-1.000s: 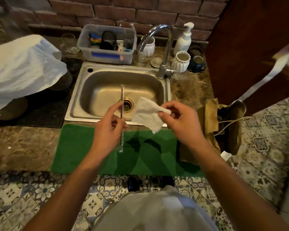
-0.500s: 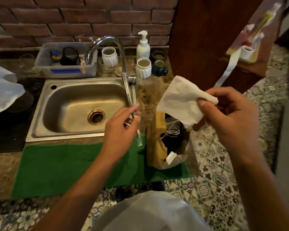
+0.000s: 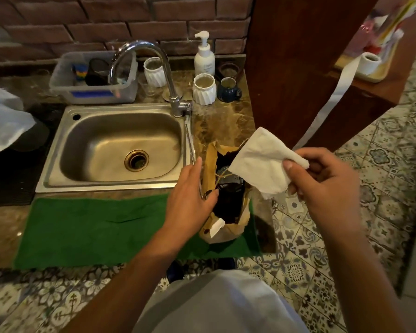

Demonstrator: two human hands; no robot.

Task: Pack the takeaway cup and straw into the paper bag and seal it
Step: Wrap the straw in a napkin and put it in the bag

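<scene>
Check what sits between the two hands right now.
Head view: the open paper bag with the dark cup inside stands between the left hand and the right hand, napkin over its mouth.

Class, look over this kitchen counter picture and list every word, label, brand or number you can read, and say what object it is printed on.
No text here can be read with confidence.
Soap pump bottle: small dark print on its front, too blurred to read.
Clear plastic tub: a blue label strip, no legible words.
White tag on the paper bag: looks blank from here.
Items on the wooden shelf: too blurred to tell.
</scene>
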